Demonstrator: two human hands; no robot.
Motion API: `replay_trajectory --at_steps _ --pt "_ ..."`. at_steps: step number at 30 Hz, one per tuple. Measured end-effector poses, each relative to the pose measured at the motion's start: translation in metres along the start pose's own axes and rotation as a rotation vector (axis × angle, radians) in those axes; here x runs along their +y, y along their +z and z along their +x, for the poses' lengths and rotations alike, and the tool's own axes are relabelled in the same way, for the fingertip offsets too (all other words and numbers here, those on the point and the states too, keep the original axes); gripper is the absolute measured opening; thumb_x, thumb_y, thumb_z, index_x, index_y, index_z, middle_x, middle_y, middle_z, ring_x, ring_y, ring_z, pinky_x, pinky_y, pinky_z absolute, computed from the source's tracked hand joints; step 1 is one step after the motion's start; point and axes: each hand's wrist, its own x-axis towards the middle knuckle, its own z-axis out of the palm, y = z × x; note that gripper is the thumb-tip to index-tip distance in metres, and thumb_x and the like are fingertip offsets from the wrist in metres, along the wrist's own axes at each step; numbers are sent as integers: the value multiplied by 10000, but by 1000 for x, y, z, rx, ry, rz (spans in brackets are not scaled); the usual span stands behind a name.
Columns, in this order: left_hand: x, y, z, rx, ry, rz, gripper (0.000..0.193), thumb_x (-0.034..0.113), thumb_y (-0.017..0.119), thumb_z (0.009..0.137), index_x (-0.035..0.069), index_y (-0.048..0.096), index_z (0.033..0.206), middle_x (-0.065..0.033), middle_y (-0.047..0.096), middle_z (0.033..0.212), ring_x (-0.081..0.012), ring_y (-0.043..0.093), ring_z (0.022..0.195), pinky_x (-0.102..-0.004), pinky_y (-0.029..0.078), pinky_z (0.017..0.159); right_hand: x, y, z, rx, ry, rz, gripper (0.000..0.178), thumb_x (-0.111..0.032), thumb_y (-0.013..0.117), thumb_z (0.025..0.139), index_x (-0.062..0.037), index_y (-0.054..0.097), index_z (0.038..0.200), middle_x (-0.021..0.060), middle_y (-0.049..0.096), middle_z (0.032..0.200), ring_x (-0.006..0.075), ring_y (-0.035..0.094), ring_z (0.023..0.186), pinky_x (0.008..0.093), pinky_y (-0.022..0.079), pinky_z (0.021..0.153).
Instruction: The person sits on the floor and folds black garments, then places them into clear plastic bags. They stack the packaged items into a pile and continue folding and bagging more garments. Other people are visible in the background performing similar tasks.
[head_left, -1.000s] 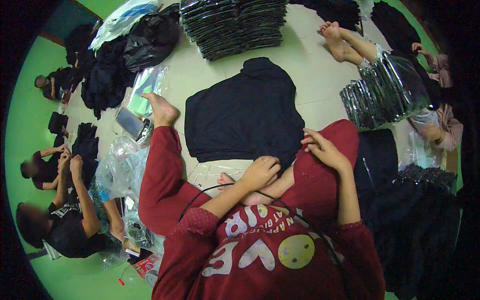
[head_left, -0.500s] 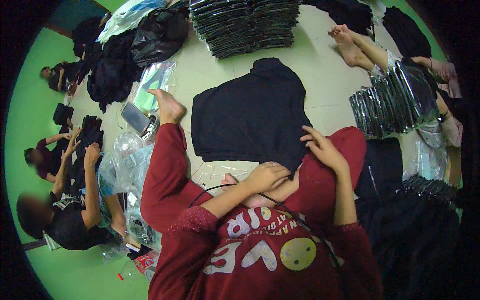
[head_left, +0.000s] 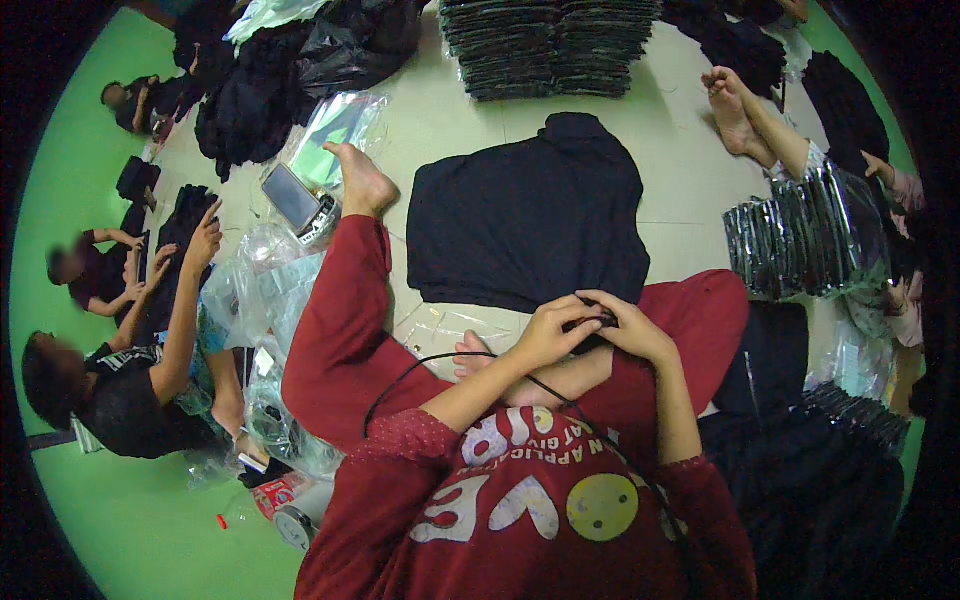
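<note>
A black folded garment [head_left: 520, 225] lies flat on the pale tiled floor in front of my crossed legs. Its near right corner is drawn up over my shin, where both hands meet. My left hand [head_left: 552, 332] has its fingers curled on the dark cloth there. Close against it, my right hand [head_left: 635, 328] is bent over the same bunched cloth, fingertips touching or nearly touching the left ones. The fingers partly hide the gathered fabric. A thin black cable [head_left: 400, 375] loops past my left forearm.
Beyond the garment rises a tall stack of black packets in clear film [head_left: 550, 50]. Similar packets [head_left: 800, 235] stand at the right beside another person's bare foot [head_left: 733, 115]. A grey-screened device [head_left: 290, 197] and clear bags [head_left: 260, 290] lie left; co-workers sit along the green wall.
My right hand has moved left and closed in beside my left hand on the garment's corner. The view has shifted a little, and a co-worker at the left has raised a hand.
</note>
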Motion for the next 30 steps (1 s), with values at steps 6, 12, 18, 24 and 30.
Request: replay_trajectory --at_steps 6,12,18,24,30 --pt "-20 -55 -13 -36 172 696 405 69 593 707 30 562 1109 -133 564 1063 -320 549 996 -423 448 852 -5 -1 -2 115 -99 -144 399 66 575 768 -35 558 1154 136 580 1182 269 545 1123 339 415 964" --pt "-50 -95 11 56 -63 833 193 113 561 747 10 591 908 -177 600 959 -339 585 935 -428 471 801 -3 -6 -11 152 -155 -179 324 82 573 747 -24 609 1051 108 618 1062 249 587 1020 327 445 913" --pt "-47 -212 -36 -59 93 1206 242 53 558 709 39 573 949 -152 564 990 -321 563 965 -405 475 827 2 -8 -21 129 -29 -195 307 102 567 747 -32 609 1020 121 606 1005 276 587 985 338 455 876" --pt "-44 -228 -61 -410 138 1189 273 105 526 758 53 618 1010 -114 596 1086 -277 554 1072 -376 468 886 -1 -8 -18 115 -65 -286 331 99 568 741 -54 606 1032 128 602 997 297 585 957 351 457 879" --pt "-53 -255 -19 -394 -392 653 221 0 620 733 33 652 949 -126 657 869 -229 637 825 -342 493 758 -9 -40 9 138 -43 -445 403 116 478 752 -33 588 1110 148 618 1099 299 579 1039 358 442 922"
